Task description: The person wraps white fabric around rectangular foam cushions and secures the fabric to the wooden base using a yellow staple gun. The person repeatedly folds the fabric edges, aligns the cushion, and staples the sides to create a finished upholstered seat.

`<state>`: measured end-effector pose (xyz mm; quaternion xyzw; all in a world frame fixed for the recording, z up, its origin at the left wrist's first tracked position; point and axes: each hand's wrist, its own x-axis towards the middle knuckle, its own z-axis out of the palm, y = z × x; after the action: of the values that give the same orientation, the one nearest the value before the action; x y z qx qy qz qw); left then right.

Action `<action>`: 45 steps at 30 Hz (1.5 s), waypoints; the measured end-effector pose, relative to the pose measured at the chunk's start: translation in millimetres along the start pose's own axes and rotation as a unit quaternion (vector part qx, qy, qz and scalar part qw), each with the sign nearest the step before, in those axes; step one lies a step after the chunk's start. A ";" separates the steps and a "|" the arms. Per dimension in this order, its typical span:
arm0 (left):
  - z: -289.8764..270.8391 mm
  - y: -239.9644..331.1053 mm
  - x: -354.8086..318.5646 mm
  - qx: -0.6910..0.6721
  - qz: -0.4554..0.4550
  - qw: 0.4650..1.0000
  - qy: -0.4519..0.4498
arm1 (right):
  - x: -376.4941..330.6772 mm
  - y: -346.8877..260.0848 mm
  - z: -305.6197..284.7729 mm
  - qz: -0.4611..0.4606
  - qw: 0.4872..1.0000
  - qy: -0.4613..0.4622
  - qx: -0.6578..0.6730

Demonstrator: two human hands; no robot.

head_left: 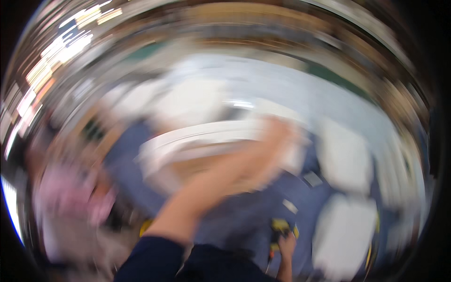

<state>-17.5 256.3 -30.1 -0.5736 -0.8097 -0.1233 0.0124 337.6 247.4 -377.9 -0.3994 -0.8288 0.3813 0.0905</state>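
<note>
- The whole view is smeared by motion, so most outlines are soft and small details cannot be read.
- The left hand point(270, 150) reaches from the lower middle of the frame up toward the centre, its dark blue sleeve point(150, 261) at the bottom edge; it lies over the right end of a long white piece point(197, 141). Whether its fingers are clenched on the piece or only resting on it, I cannot tell.
- The white piece lies just above the centre, on a blue-grey worktop point(244, 221). Its long axis runs roughly left to right across the frame, bowed by the lens; which end leads is not clear.
- Judged from its pale, flat, layered look, the piece is probably light and fairly stiff, perhaps a stack or tray; a hold near the right end, where the hand is, or at both ends, would likely keep it level.
- The right hand point(286, 246) sits low, right of centre, fingers closed around a small yellow-and-black tool point(281, 228).
- White rectangular shapes point(345, 235) lie at the right; a pink blur point(70, 197) shows at the left.
</note>
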 end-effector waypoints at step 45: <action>1.9 9.6 -21.8 0.184 0.110 0.976 0.035 | 99.9 -226.4 -115.4 -0.151 0.881 0.161 0.418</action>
<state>-0.8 239.5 -33.7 -0.6427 -0.7493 0.0102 0.1595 189.4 296.7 -153.9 -0.2500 -0.6169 0.6044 0.4378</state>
